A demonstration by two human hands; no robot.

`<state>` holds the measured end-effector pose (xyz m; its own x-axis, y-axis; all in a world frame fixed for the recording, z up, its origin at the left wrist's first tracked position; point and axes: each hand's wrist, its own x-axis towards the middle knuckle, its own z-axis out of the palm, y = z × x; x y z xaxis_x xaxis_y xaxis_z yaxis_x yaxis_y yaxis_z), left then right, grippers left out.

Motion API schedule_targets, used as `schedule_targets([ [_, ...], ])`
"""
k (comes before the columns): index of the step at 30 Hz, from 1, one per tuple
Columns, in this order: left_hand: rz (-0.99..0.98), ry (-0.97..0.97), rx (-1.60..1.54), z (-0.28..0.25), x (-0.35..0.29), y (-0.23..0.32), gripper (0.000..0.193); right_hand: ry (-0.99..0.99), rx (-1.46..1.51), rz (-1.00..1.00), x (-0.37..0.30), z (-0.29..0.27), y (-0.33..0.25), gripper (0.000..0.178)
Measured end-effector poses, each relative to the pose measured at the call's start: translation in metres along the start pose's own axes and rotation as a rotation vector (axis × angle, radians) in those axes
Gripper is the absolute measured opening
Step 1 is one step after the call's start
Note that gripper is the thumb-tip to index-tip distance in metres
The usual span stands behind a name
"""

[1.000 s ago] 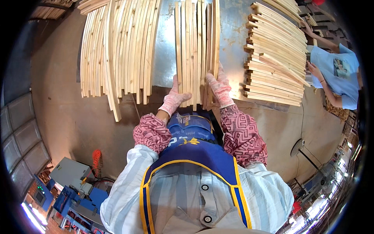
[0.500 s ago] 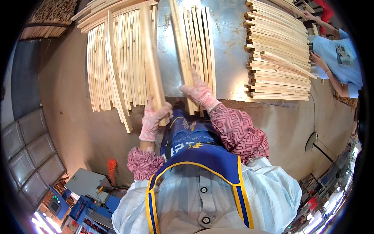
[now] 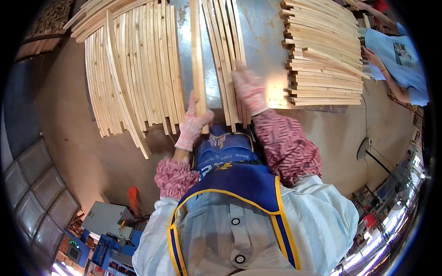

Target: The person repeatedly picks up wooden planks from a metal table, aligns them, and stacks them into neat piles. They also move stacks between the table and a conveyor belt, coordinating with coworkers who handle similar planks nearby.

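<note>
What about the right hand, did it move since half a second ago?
Yes. The right hand moved to the right, closer to the wide wood stack on the picture's right side.

open tabletop between wooden strips

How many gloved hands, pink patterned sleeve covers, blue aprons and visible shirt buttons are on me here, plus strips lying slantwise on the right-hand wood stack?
Gloved hands, left hand and right hand: 2
Pink sleeve covers: 2
Blue apron: 1
Shirt buttons: 2
Slantwise strip on the right-hand stack: 1
Total: 8
</note>
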<state>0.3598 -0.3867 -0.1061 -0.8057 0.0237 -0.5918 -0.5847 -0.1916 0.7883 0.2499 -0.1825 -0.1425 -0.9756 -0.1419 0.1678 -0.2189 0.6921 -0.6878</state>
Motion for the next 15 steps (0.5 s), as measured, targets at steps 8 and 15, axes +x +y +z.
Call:
schedule_targets([
  [8,-0.059,-0.185,0.250,0.020,0.056,-0.056,0.114,-0.491,-0.320,0.473,0.004,-0.060,0.028,0.063],
  [15,-0.143,-0.152,-0.066,0.047,0.037,-0.031,0.120,-0.573,0.009,0.563,-0.015,-0.044,-0.008,0.075],
])
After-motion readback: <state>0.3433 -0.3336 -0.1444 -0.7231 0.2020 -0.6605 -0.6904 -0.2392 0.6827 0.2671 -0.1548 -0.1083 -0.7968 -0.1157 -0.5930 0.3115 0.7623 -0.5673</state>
